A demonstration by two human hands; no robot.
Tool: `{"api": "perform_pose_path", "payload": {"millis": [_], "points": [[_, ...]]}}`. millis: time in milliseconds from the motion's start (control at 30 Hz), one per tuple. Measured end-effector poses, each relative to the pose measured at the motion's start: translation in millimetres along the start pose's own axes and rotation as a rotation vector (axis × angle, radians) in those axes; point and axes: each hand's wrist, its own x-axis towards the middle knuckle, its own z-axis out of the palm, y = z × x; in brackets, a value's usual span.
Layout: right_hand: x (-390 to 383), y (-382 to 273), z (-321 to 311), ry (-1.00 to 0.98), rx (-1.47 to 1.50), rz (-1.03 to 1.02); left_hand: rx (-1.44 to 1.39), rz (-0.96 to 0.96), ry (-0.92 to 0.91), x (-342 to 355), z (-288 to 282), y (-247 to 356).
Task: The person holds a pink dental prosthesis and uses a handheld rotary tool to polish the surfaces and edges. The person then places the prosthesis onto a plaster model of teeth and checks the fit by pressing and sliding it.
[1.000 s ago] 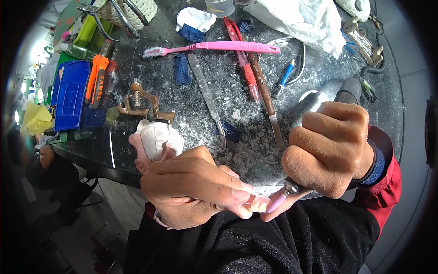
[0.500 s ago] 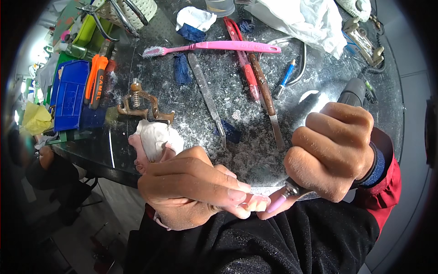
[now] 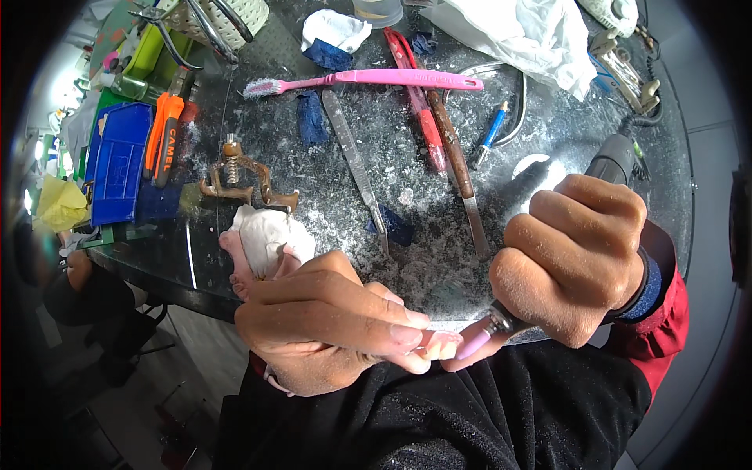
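My left hand (image 3: 317,333) pinches a small partial denture (image 3: 440,346) with pink gum and tooth-coloured parts between thumb and fingers, above my lap at the table's front edge. My right hand (image 3: 576,254) is closed round a dark rotary handpiece (image 3: 612,159), whose back end sticks out past the knuckles. At its front sits a pink grinding tip (image 3: 473,343), right beside the denture; whether they touch I cannot tell. The right thumb reaches under the tip toward the denture. Behind my left hand lies a white plaster model with pink parts (image 3: 270,239).
White dust covers the dark table (image 3: 313,188). On it lie a pink toothbrush (image 3: 407,77), a metal spatula (image 3: 352,160), a wooden-handled knife (image 3: 453,149), a red pen-like tool (image 3: 427,129) and a brass articulator (image 3: 251,178). A blue box (image 3: 117,164) and orange-black cutter (image 3: 164,141) stand left.
The handpiece has tilted slightly, its back end shifting a little to the right along with my right hand. The pink tip sits slightly higher beside the denture. My left hand barely moves.
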Motion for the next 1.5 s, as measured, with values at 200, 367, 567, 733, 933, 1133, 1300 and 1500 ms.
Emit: {"api": "perform_pose_path", "payload": {"millis": [200, 367, 567, 733, 933, 1133, 1300, 1500], "points": [[-1, 0, 2, 0.020, -0.025, -0.016, -0.022, -0.020, -0.030, 1, -3, 2], [0, 1, -1, -0.028, 0.023, -0.040, -0.099, -0.057, 0.029, 2, 1, 4], [2, 1, 4, 0.007, 0.136, 0.035, -0.097, -0.040, -0.008, 6, -2, 4], [1, -3, 5, 0.039, 0.153, -0.004, -0.112, -0.017, -0.027, 6, -2, 8], [5, -3, -2, 0.040, 0.187, -0.001, -0.240, 0.061, -0.017, 5, 0, 2], [11, -3, -7, 0.041, 0.190, -0.002, -0.323, 0.153, -0.014, 9, 3, -3], [10, -4, -12, 0.038, 0.171, -0.026, -0.573, -0.218, 0.374, 4, 24, 19], [10, -8, -14, 0.135, 0.172, 0.022, -0.602, -0.284, 0.440, 8, 21, 26]]}}
